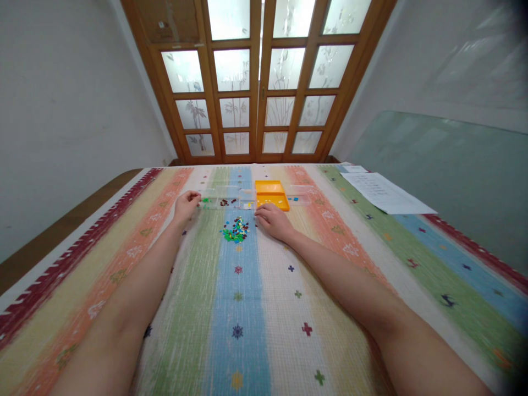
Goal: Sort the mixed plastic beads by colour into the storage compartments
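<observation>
Your left hand (188,205) is at the left end of a row of small boxes, its fingers drawn together at the rim of the see-through box (212,206) that holds green pieces (205,200). Whether a piece is pinched there, you cannot tell. Your right hand (273,221) is palm down with fingers loosely bent, just in front of the orange box (270,187); its fingertips are too small to show any hold.

The far table edge (214,165) runs beyond both hands, past the boxes; the left edge is well apart from your left hand. Room for sideways travel lies between the hands — the pile of mixed pieces (236,231) sits there, nearer you than the boxes. The tablecloth (247,308) extends from the pile back between your forearms.

Between your hands, along the row, are brown pieces (224,202), then yellow pieces (249,204). The orange box stands open — pale pieces lie in its base. Right of it, another see-through box (306,201) holds blue pieces (295,199). Paper sheets (383,192) lie well right of your right hand.
</observation>
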`<state>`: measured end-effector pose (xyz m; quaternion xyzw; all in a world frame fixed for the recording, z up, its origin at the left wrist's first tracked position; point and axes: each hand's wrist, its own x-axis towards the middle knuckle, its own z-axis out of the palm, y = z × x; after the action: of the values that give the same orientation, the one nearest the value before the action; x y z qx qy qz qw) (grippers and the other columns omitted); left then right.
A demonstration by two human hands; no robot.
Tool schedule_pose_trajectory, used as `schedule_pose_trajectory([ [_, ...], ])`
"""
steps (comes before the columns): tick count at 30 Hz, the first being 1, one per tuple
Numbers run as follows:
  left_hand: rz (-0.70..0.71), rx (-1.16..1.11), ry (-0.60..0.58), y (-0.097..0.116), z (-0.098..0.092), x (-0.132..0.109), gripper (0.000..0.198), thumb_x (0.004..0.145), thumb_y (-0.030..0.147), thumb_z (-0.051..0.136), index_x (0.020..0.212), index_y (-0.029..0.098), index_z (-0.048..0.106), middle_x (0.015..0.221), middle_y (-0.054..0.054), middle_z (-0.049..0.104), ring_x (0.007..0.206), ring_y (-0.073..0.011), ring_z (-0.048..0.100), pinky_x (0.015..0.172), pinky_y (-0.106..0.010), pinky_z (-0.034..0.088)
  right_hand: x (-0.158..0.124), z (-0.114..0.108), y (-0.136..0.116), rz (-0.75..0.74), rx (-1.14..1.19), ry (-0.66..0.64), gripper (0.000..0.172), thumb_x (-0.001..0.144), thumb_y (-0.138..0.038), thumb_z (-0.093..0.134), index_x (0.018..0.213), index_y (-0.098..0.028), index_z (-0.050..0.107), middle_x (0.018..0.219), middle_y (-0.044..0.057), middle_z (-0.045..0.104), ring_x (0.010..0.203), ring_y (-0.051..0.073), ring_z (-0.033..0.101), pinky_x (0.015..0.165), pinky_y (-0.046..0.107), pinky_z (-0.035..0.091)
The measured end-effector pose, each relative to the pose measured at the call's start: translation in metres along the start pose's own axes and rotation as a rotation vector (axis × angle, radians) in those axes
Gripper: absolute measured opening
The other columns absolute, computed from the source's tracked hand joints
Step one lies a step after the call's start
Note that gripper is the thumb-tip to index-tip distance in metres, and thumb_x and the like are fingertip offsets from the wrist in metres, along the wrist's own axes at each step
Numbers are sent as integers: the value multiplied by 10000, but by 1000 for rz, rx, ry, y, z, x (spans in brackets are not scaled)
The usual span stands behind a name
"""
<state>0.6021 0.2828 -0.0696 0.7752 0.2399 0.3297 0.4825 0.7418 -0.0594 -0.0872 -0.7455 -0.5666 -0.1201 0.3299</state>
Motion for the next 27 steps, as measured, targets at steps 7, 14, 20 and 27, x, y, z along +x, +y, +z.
schedule_pose_trajectory([
  [7,-48,-9,73,-12,-1,7,256,754,323,636,962,180,678,874,-51,730,664,-145,609,664,-250,486,0,-2,-2,3,10,0,177,1003,-195,584,1063,-214,749,1138,94,705,1086,242,623,988,408,483],
  [14,-35,16,57,-6,-3,5,251,753,337,637,944,180,682,890,-49,732,678,-147,620,649,-239,467,0,-2,-2,8,14,-3,180,1003,-202,583,1064,-222,751,1131,95,704,1070,247,622,974,423,489],
  [20,62,44,-204,14,4,-7,235,776,389,662,889,185,689,771,-17,668,668,-151,586,660,-258,457,0,-2,-2,6,1,-9,185,1005,-211,575,1066,-225,749,1132,93,701,1078,249,615,982,421,486],
  [27,275,183,-937,45,18,-34,283,817,418,707,953,169,721,912,-50,706,808,-172,608,752,-281,471,0,-1,-1,-11,-9,-10,186,1009,-210,570,1072,-210,745,1145,99,702,1081,249,615,981,420,486],
])
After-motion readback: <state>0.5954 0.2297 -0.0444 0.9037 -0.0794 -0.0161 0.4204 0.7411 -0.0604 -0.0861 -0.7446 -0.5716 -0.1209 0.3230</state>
